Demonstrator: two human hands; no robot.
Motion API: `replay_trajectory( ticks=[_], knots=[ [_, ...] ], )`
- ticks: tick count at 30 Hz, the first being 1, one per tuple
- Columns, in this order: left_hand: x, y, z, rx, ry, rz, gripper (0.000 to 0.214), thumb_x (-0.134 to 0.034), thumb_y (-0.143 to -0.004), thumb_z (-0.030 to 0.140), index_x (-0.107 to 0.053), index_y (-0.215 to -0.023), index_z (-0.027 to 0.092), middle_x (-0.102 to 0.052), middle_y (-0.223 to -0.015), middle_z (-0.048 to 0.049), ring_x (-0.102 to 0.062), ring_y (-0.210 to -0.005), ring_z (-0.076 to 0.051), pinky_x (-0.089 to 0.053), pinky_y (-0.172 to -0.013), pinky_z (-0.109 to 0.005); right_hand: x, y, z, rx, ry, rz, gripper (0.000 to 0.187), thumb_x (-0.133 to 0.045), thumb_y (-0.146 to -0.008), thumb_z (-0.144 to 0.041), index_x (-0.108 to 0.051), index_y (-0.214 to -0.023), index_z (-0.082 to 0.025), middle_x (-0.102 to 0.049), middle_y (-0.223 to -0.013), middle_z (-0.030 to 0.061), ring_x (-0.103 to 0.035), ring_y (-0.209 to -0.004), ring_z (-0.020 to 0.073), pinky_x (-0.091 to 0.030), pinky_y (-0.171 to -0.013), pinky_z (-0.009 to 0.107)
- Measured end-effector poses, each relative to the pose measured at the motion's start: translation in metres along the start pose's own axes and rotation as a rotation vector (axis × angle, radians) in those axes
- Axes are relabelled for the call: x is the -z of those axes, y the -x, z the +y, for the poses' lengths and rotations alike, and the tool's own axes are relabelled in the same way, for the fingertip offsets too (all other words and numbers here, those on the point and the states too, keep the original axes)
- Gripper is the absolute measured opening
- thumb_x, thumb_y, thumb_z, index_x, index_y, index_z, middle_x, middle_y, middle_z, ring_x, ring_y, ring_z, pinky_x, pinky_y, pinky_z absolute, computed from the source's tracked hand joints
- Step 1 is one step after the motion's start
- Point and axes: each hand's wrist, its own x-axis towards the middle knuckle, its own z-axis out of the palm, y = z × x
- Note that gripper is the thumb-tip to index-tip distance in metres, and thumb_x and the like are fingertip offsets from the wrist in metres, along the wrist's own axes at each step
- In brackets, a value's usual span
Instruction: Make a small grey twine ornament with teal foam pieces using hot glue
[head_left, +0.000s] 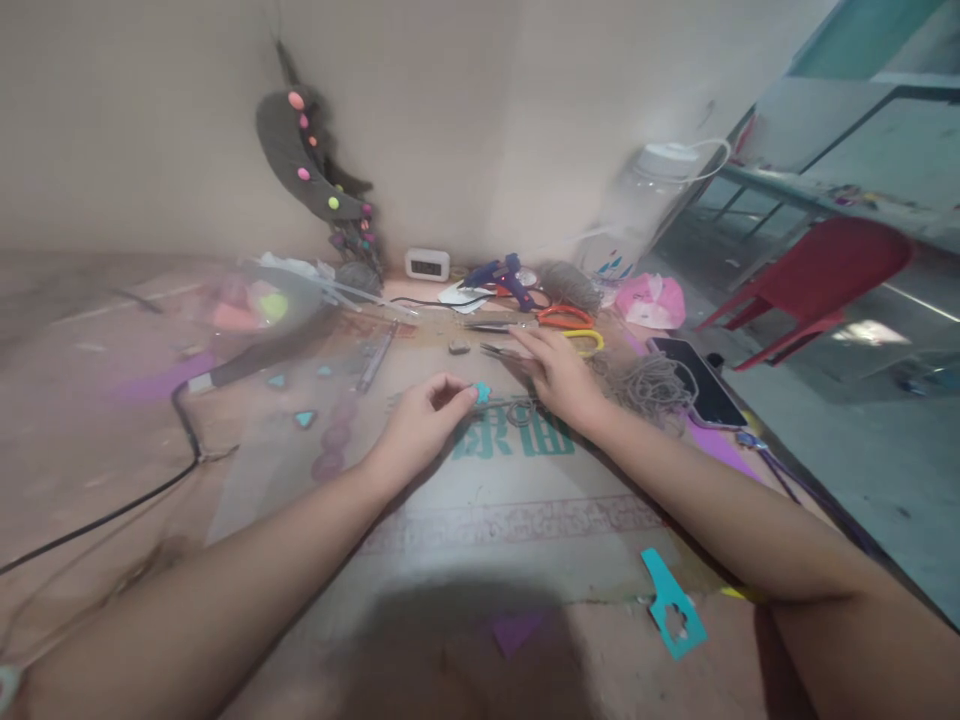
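My left hand (pixel 431 415) is closed, pinching a small teal flower-shaped cutout (pixel 483 392) between thumb and fingertips. To its right, my right hand (pixel 559 370) reaches over the scissors with yellow handles (pixel 590 342), fingers stretched out. Whether it touches them is hard to tell; the hand hides their middle. Grey yarn (pixel 649 385) lies in a loose tangle by the right wrist, and a strand loops between the hands. A pair of orange-handled scissors (pixel 566 317) rests just beyond my right hand. Both hands are above a pale printed sheet (pixel 450 560).
A blue glue gun (pixel 502 280), a small white clock (pixel 427 265) and a water bottle (pixel 645 200) stand along the wall. A phone (pixel 697 385) lies at the right edge. Teal scrap (pixel 675 610) is in front; small teal triangles (pixel 304 419) and a black cable (pixel 120 510) lie left.
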Motion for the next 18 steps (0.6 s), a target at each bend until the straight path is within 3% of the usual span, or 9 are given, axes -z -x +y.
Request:
replay_trajectory(
  ticks=[5,8,13,18],
  knots=[
    [0.0,-0.003,0.007,0.076,0.141,0.047,0.031,-0.072,-0.074,0.045,-0.062,-0.075,0.016,-0.058,-0.065,0.0022,-0.051,-0.062,-0.012,-0.04,-0.064,-0.025,0.006,0.001,-0.01,0.044,-0.101,0.071,0.019,-0.056,-0.097,-0.026,-0.069,-0.11,-0.02,-0.069,-0.111,0.0117,-0.062,-0.108,0.025,-0.048,-0.098,0.046],
    [0.001,-0.004,0.008,0.124,0.253,0.071,0.037,-0.075,-0.069,0.05,-0.06,-0.076,0.016,-0.056,-0.062,0.0037,-0.048,-0.057,-0.01,-0.037,-0.057,-0.023,0.008,0.003,-0.024,0.107,-0.096,-0.026,0.018,-0.059,-0.096,-0.031,-0.07,-0.105,-0.02,-0.07,-0.11,0.0114,-0.063,-0.107,0.0249,-0.048,-0.095,0.045],
    [0.002,-0.006,0.002,0.072,0.291,0.085,0.042,-0.075,-0.069,0.053,-0.057,-0.076,0.016,-0.055,-0.062,0.004,-0.049,-0.055,-0.009,-0.036,-0.055,-0.022,0.003,0.006,-0.038,0.221,-0.042,-0.234,0.023,-0.064,-0.093,-0.034,-0.07,-0.108,-0.017,-0.069,-0.104,0.0115,-0.061,-0.101,0.0248,-0.047,-0.09,0.042],
    [0.001,-0.007,-0.001,0.047,0.265,0.081,0.045,-0.076,-0.066,0.055,-0.056,-0.076,0.017,-0.054,-0.061,0.0047,-0.048,-0.053,-0.009,-0.035,-0.052,-0.021,-0.009,0.011,-0.043,0.213,-0.029,-0.227,0.009,-0.06,-0.093,-0.017,-0.066,-0.086,-0.016,-0.065,-0.088,0.0072,-0.058,-0.086,0.0198,-0.046,-0.079,0.034]
  ],
)
